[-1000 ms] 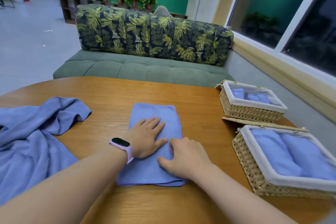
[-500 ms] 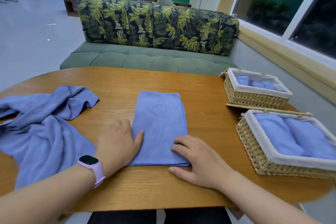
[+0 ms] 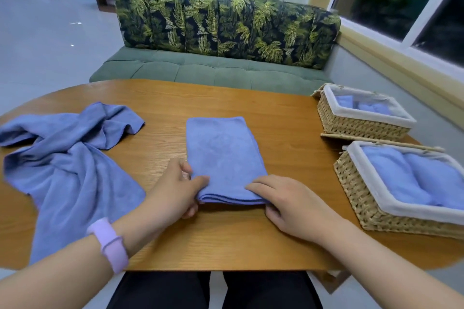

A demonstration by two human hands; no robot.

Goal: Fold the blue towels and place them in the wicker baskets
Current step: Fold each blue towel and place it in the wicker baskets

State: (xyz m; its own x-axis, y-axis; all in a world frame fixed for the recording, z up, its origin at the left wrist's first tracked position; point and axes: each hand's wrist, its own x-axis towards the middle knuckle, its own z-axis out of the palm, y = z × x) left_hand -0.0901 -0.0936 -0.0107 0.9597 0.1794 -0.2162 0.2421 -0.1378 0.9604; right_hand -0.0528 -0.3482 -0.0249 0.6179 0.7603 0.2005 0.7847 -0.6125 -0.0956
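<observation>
- The left hand (image 3: 173, 189) has its grip clamped on the near left corner of the folded blue towel (image 3: 224, 155), thumb on top, fingers curled under the edge; a lilac wristband (image 3: 110, 243) sits on that wrist.
- The right hand (image 3: 292, 204) pinches the near right corner the same way.
- The folded towel lies mid-surface on the wooden surface (image 3: 288, 133), several layers showing at its near edge.
- A loose blue towel (image 3: 67, 170) sprawls crumpled at the left.
- The near wicker basket (image 3: 356, 193) (white-lined) holds two rolled blue towels side by side.
- The far wicker basket (image 3: 351, 128), just behind it, holds more blue towels.
- A leaf-print sofa (image 3: 226, 30) stands beyond.
</observation>
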